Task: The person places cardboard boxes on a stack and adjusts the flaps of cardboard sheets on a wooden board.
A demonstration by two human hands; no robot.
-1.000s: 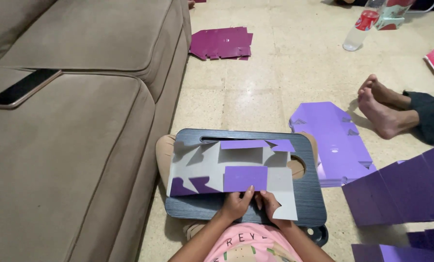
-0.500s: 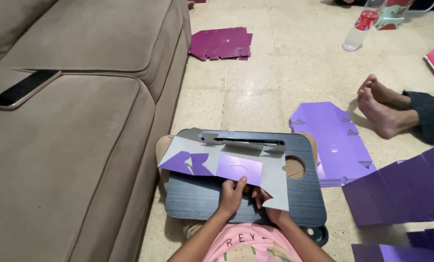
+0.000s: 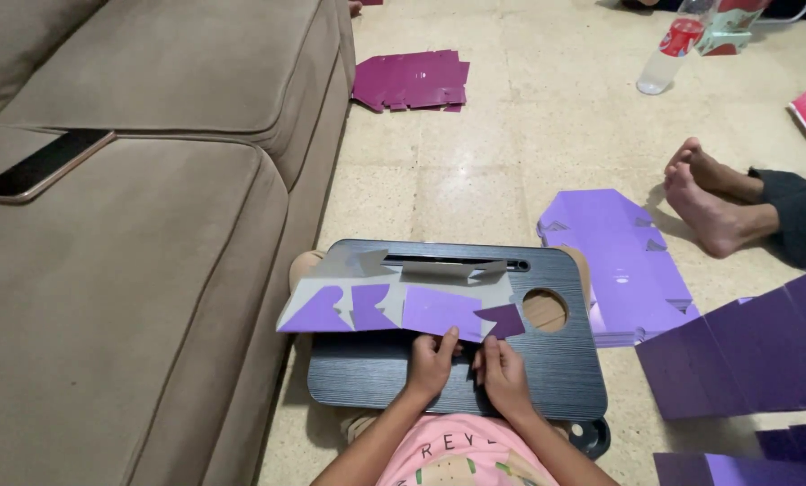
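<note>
One beige sofa (image 3: 124, 270) fills your left side, with one dark phone (image 3: 43, 166) lying on its cushion. One dark lap desk (image 3: 547, 378) sits in front of you, a round hole near its right edge. Flat purple card stacks on the tiled floor: one lilac stack (image 3: 614, 261) just right of the desk, one darker purple sheet (image 3: 754, 346) at far right, one magenta stack (image 3: 410, 81) by the sofa end — three clear piles, plus scraps at the lower right corner. One clear bottle (image 3: 666, 58) with a red label stands far off. Another person's two bare feet (image 3: 704, 193) rest near the lilac stack.

One grey-and-purple box blank (image 3: 403, 301) lies across the desk, half folded, back flaps raised.

Your left hand (image 3: 432, 367) pinches the blank's near edge, thumb up on the purple panel — closed on it. Your right hand (image 3: 504, 378) sits just beside, fingers curled at the small dark flap; can't tell whether it actually grips. Both wrists rest low on the desk.
</note>
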